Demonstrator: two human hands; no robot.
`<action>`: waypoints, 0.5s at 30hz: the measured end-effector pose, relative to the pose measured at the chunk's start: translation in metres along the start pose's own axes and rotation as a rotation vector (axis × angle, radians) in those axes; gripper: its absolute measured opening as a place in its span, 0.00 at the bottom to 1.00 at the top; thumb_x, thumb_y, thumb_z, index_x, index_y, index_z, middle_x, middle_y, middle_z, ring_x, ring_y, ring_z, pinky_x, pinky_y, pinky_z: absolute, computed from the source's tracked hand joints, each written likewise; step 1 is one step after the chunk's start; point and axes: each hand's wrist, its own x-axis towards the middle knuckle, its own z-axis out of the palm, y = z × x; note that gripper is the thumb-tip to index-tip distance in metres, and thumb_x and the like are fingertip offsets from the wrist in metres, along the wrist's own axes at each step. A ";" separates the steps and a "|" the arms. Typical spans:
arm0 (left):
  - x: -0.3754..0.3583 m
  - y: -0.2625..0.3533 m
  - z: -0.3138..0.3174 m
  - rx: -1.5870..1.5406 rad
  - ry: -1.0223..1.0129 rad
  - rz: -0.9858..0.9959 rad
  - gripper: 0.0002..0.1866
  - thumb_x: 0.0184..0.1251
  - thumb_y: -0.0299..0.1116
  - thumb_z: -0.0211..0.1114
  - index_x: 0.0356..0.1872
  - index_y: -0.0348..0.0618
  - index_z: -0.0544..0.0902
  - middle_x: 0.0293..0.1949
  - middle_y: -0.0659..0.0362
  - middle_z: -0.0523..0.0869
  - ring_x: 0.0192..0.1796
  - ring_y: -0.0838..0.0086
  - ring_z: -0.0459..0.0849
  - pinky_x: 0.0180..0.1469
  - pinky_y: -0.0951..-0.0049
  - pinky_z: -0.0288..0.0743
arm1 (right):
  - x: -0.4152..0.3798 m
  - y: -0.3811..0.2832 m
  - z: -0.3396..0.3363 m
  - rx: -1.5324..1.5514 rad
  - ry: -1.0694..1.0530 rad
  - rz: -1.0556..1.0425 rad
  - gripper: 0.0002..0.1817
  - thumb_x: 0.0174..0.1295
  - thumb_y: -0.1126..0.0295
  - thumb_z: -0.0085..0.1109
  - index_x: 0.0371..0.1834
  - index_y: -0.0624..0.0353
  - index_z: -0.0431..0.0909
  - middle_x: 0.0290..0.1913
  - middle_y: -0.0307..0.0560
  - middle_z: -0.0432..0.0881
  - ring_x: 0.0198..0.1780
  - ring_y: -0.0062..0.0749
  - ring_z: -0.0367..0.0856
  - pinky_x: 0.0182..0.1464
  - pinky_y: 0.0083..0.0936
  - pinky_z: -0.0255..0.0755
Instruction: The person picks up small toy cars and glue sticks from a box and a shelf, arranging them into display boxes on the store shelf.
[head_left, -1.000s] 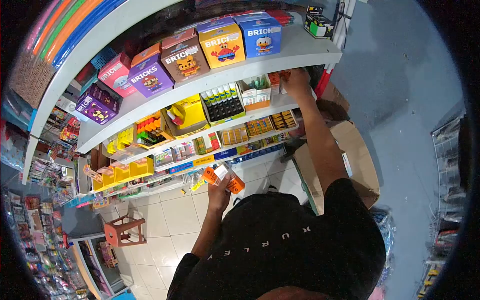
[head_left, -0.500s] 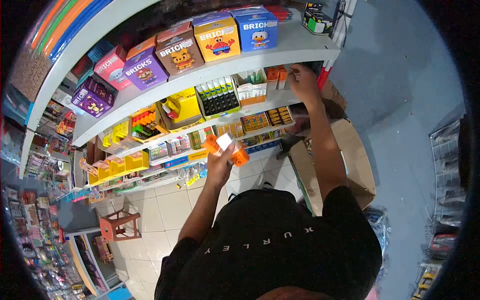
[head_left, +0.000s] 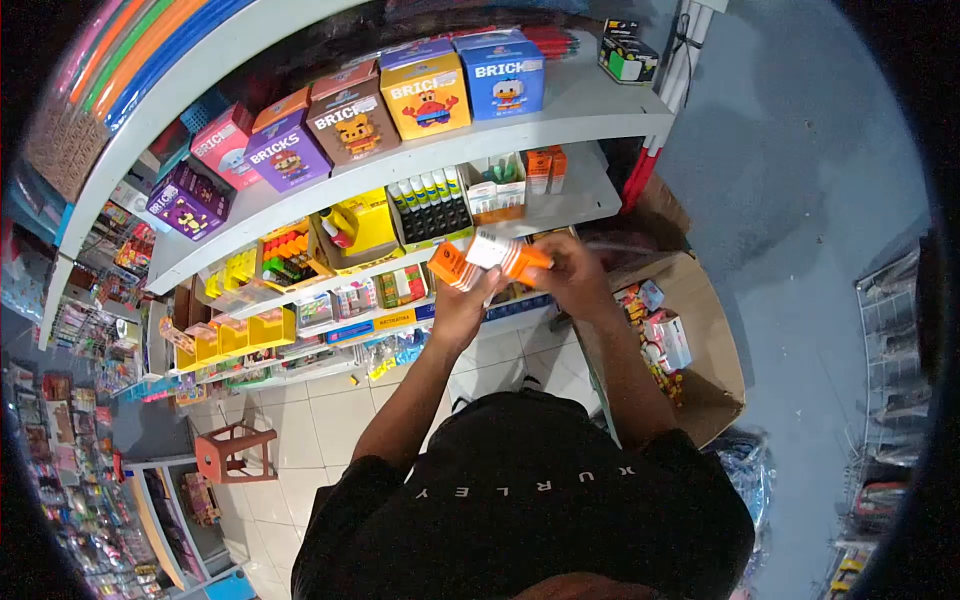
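Several small orange-and-white boxes [head_left: 455, 265] are gripped in my left hand [head_left: 462, 308], in front of the shelf unit. My right hand [head_left: 572, 278] has its fingers closed at the right end of this bunch, on an orange box [head_left: 527, 264]. A white box face with a barcode shows between the two hands. What the lettering says is too small to read. Beyond my hands, more orange-and-white boxes [head_left: 545, 168] stand on the middle shelf, beside an open carton of green-topped items [head_left: 497, 190].
Toy boxes marked BRICKS [head_left: 425, 90] line the upper shelf [head_left: 590, 128]. Glue sticks [head_left: 432, 205] and a yellow display box [head_left: 365, 225] stand on the middle one. An open cardboard box [head_left: 715, 340] with packaged goods is at right. A stool [head_left: 237, 452] stands on the tiles.
My right hand has come down from the middle shelf to the boxes in my left hand. My left hand has shifted slightly right and up. The boxes have turned, showing a barcode.
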 end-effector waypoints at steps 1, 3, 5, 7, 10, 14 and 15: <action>-0.003 -0.002 -0.004 0.020 0.018 -0.012 0.15 0.67 0.28 0.66 0.51 0.42 0.73 0.44 0.58 0.82 0.44 0.73 0.84 0.50 0.69 0.79 | 0.002 -0.003 -0.009 0.030 0.081 -0.013 0.21 0.59 0.69 0.67 0.53 0.62 0.72 0.45 0.47 0.82 0.43 0.25 0.83 0.41 0.23 0.80; -0.012 -0.008 -0.014 0.059 0.058 -0.037 0.14 0.66 0.31 0.68 0.47 0.41 0.73 0.43 0.57 0.83 0.42 0.75 0.84 0.45 0.74 0.78 | 0.011 -0.011 -0.027 -0.034 0.232 -0.079 0.19 0.61 0.70 0.64 0.54 0.63 0.73 0.48 0.49 0.82 0.45 0.26 0.83 0.43 0.24 0.81; -0.021 -0.008 -0.009 -0.023 0.124 -0.029 0.13 0.66 0.32 0.67 0.44 0.42 0.72 0.37 0.57 0.83 0.39 0.75 0.83 0.42 0.74 0.76 | 0.022 -0.027 -0.049 -0.242 0.335 -0.165 0.19 0.61 0.70 0.63 0.54 0.64 0.74 0.50 0.50 0.81 0.47 0.29 0.83 0.44 0.26 0.81; -0.028 -0.012 -0.018 0.017 0.127 -0.056 0.13 0.66 0.32 0.67 0.44 0.43 0.72 0.35 0.58 0.83 0.39 0.74 0.83 0.41 0.73 0.76 | 0.034 -0.030 -0.064 -0.446 0.383 -0.309 0.19 0.62 0.70 0.63 0.54 0.64 0.74 0.50 0.52 0.82 0.49 0.34 0.84 0.45 0.29 0.81; -0.036 -0.016 -0.027 0.026 0.105 -0.071 0.13 0.66 0.32 0.67 0.45 0.43 0.72 0.35 0.58 0.83 0.38 0.73 0.83 0.41 0.72 0.76 | 0.056 -0.030 -0.068 -0.602 0.356 -0.384 0.18 0.61 0.74 0.63 0.54 0.64 0.73 0.48 0.52 0.82 0.48 0.38 0.84 0.48 0.30 0.78; -0.048 -0.009 -0.026 0.071 0.127 -0.092 0.13 0.66 0.32 0.67 0.44 0.42 0.73 0.38 0.57 0.83 0.38 0.73 0.83 0.43 0.71 0.77 | 0.079 -0.024 -0.064 -0.795 0.262 -0.393 0.17 0.59 0.76 0.63 0.51 0.63 0.75 0.48 0.54 0.82 0.49 0.47 0.82 0.51 0.34 0.76; -0.049 -0.009 -0.026 0.053 0.138 -0.079 0.13 0.65 0.31 0.67 0.44 0.41 0.73 0.38 0.56 0.83 0.39 0.73 0.84 0.43 0.71 0.78 | 0.085 -0.022 -0.062 -0.805 0.232 -0.378 0.17 0.58 0.76 0.64 0.51 0.62 0.75 0.48 0.54 0.82 0.49 0.48 0.82 0.51 0.35 0.76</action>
